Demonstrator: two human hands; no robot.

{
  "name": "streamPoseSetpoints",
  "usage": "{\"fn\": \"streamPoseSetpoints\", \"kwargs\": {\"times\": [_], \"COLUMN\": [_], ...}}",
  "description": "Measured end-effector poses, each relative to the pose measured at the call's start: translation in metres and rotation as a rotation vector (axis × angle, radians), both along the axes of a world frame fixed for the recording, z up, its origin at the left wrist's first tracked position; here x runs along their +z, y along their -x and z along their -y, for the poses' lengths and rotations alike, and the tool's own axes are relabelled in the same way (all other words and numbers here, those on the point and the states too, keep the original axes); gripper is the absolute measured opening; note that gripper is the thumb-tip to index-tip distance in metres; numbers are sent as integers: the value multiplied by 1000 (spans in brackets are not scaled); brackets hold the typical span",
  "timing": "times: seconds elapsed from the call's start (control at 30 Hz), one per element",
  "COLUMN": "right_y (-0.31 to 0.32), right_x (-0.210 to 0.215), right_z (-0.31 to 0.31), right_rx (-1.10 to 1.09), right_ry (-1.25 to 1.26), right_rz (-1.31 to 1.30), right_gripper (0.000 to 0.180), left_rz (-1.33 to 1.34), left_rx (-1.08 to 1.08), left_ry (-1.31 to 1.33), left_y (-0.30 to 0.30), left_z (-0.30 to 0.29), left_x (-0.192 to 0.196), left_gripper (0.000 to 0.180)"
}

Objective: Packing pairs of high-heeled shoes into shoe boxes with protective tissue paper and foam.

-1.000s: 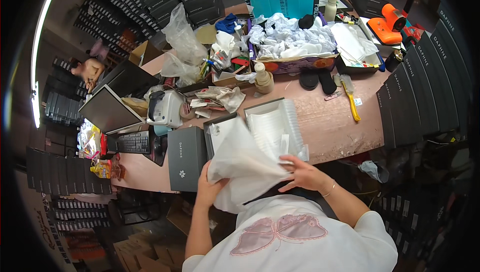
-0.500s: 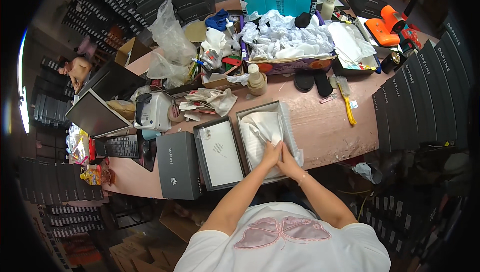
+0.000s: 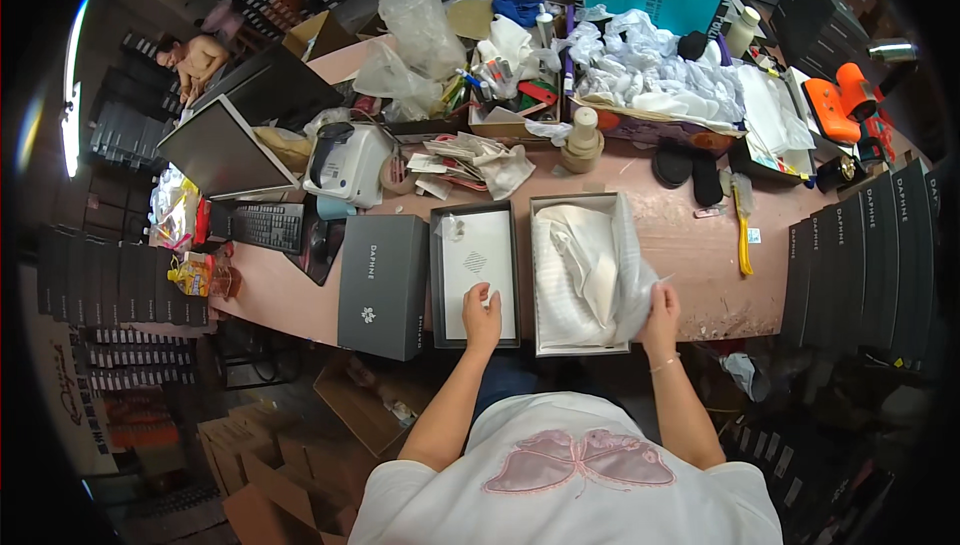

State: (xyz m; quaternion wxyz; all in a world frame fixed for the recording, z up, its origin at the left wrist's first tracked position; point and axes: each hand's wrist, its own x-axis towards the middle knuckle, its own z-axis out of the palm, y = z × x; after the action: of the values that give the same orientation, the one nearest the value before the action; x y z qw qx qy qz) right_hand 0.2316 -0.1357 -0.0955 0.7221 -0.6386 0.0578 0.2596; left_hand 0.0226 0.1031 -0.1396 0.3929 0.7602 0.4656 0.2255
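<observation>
My right hand (image 3: 660, 322) is closed on the edge of a white foam sheet (image 3: 632, 270) at the right side of an open grey shoebox (image 3: 538, 325). The sheet stands up along that side. Inside the box lies a bundle of white wrapping paper (image 3: 580, 255), its top loosely folded; whatever it covers is hidden. My left hand (image 3: 482, 317) hovers over the near part of a shallow box lid (image 3: 437, 295) with a white inside. Its fingers are loosely curled, thumb apart, and nothing shows in them. A small clear packet (image 3: 455, 229) lies in the lid's far corner.
A closed dark grey shoebox (image 3: 382, 285) stands left of the lid. Behind are a label printer (image 3: 345, 163), a bottle (image 3: 582, 143) and a bin of crumpled white paper (image 3: 655, 128). A yellow-handled brush (image 3: 744, 235) lies right; stacked boxes (image 3: 850, 265) line that side.
My hands have parted, the left moving over the lid and the right to the box's right side. The foam sheet is now lifted there. The whole view has shifted.
</observation>
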Motion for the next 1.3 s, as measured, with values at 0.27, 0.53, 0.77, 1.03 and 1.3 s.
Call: {"fn": "streamPoseSetpoints", "kwargs": {"times": [0.27, 0.53, 0.77, 1.03, 1.3], "right_y": [0, -3, -39, 38, 19], "right_x": [39, 33, -13, 22, 66], "right_z": [16, 36, 9, -77, -5], "right_rx": [297, -103, 265, 1285, 746], "right_ry": [58, -285, 154, 283, 64], "right_rz": [279, -180, 374, 1121, 367], "right_gripper": [10, 20, 41, 75, 56], "left_rz": [-564, 293, -14, -165, 681], "left_rx": [-271, -385, -242, -310, -436], "left_ry": [-371, 120, 8, 32, 822], "left_y": [-41, -82, -42, 14, 30], "left_z": [-149, -69, 13, 25, 42], "left_x": [-47, 66, 41, 47, 207], "left_gripper": [41, 11, 27, 23, 31]}}
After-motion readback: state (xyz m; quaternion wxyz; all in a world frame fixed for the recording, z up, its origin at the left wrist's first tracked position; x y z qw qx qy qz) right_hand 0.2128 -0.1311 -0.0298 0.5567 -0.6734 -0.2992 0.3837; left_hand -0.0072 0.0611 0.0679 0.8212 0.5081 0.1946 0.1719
